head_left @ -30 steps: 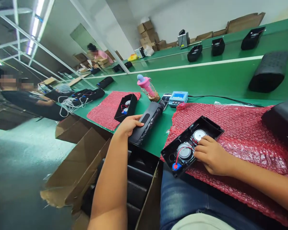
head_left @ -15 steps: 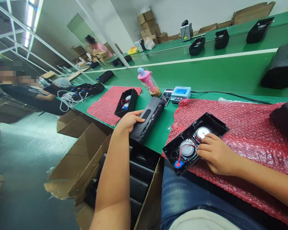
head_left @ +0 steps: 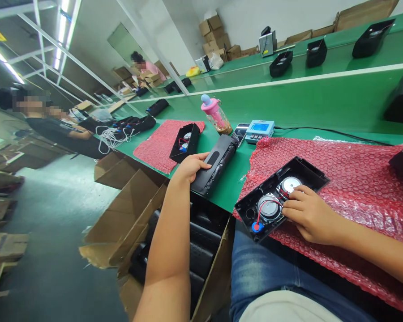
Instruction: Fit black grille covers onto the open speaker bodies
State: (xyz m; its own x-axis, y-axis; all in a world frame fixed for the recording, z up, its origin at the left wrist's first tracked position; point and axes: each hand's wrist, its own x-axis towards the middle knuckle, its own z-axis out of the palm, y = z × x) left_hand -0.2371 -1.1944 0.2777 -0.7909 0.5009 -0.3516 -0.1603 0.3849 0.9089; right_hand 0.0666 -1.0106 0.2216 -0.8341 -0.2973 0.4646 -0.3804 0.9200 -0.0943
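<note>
Red bubble wrap (head_left: 339, 179) covered the table (head_left: 289, 103) in front of you, and on it lay an open black speaker shell (head_left: 314, 174) with two round speakers (head_left: 269, 208) inside, joined by a red wire (head_left: 262, 208) that ran to a small blue plug (head_left: 255, 227) at the shell's near corner. Your right hand (head_left: 309, 214) rested on the shell's near edge, at about 4 o'clock from the speakers, its fingertips (head_left: 287, 201) curled down onto the wiring between the two discs; whether that grip pinched the wire or only pressed on it could not be told. Your left hand (head_left: 190, 166) reached out toward 10 o'clock and lay palm-down on a long black housing (head_left: 218, 165) that sat on the bare green table just left of the wrap, fingers spread over its near end and thumb along its side, a loose hold rather than a closed one.

Beyond that housing, at about 11 o'clock, a second black shell (head_left: 184, 143) lay on another red sheet (head_left: 157, 143). A pink bottle (head_left: 216, 115), a phone (head_left: 241, 132) and a small blue meter (head_left: 260, 129) stood in a row at 12 o'clock, the meter touching the far edge of your wrap. Below the table edge, an open cardboard box (head_left: 134, 214) held more black housings (head_left: 201, 241) beside your knee. Other people sat farther along the line at 9 to 10 o'clock.
</note>
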